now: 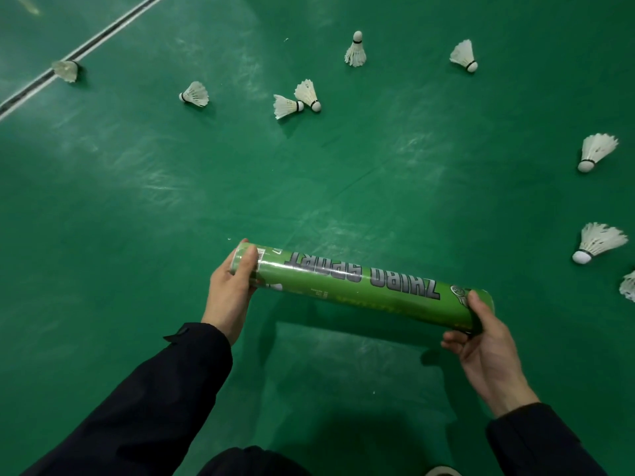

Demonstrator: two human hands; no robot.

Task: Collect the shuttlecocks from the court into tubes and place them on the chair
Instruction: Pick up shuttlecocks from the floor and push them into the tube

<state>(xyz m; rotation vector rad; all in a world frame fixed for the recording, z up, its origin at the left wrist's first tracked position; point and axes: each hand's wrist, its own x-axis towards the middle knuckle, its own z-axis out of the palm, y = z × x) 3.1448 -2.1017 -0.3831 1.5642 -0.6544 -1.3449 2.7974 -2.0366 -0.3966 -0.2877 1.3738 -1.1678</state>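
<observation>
A green shuttlecock tube (360, 286) with grey lettering lies level above the court, held at both ends. My left hand (232, 286) grips its left end, thumb across the cap. My right hand (481, 334) grips its right end. Several white feather shuttlecocks lie scattered on the green floor: a touching pair (299, 99) in the upper middle, one (196, 94) to their left, one (66, 70) on the court line, an upright one (356, 51), one (464, 56) beyond it, and more along the right edge, among them one (596, 151) and one (599, 242).
The green court floor (309, 187) fills the view. A white and dark boundary line (92, 42) runs diagonally across the upper left. Dark sleeves and a bit of a shoe (441, 471) show at the bottom. No chair is in view.
</observation>
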